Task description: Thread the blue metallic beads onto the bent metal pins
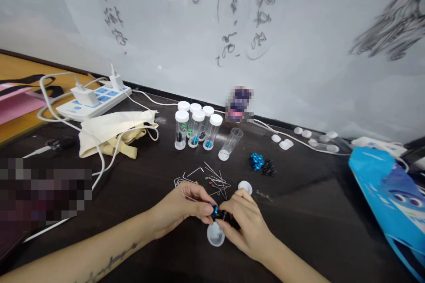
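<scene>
My left hand (pixel 181 210) and my right hand (pixel 247 223) meet at the near middle of the dark table (pixel 315 212). Between their fingertips they pinch a small stack of blue and black rings (pixel 217 213). An open clear tube (pixel 215 233) lies just below the fingers, partly hidden by my right hand. A white cap (pixel 245 186) sits right behind my right hand. Thin bent wire pins (pixel 209 177) lie scattered behind my left hand.
Several capped vials (pixel 195 126) with coloured bits stand at the middle back, an uncapped clear tube (pixel 230 143) beside them. Loose blue and black rings (pixel 261 163) lie to the right. A cloth bag (pixel 113 130), power strip (pixel 94 99), blue pouch (pixel 392 203), loose caps (pixel 285 142).
</scene>
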A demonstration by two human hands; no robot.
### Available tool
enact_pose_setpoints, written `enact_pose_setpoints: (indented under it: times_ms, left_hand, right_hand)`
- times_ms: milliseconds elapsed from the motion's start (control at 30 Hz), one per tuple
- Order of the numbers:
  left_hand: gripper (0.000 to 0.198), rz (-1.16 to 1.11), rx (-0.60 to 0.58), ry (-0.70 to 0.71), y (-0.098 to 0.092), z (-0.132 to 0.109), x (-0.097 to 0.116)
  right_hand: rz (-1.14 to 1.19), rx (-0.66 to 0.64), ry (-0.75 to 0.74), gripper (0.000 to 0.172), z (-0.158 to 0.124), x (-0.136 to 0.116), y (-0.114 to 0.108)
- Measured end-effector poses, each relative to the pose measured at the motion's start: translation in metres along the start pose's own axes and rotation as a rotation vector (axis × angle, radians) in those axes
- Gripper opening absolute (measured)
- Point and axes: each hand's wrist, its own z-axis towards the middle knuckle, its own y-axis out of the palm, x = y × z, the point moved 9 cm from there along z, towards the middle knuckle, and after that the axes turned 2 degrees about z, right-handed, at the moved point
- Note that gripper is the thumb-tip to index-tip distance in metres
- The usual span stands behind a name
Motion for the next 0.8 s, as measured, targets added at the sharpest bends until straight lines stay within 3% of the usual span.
enact_pose_setpoints:
  times_ms: [467,800]
  left_hand:
    - [0.017,-0.006,0.016,0.004,-0.0024,0.0015,-0.0015]
    - [0.018,0.005,0.015,0.004,-0.0024,0.0009,-0.0014]
  right_hand:
    - [0.008,0.003,0.018,0.014,-0.0002,0.0023,-0.0009]
    - [-0.007,-0.009,0.011,0.007,0.0004,0.0011,0.0002]
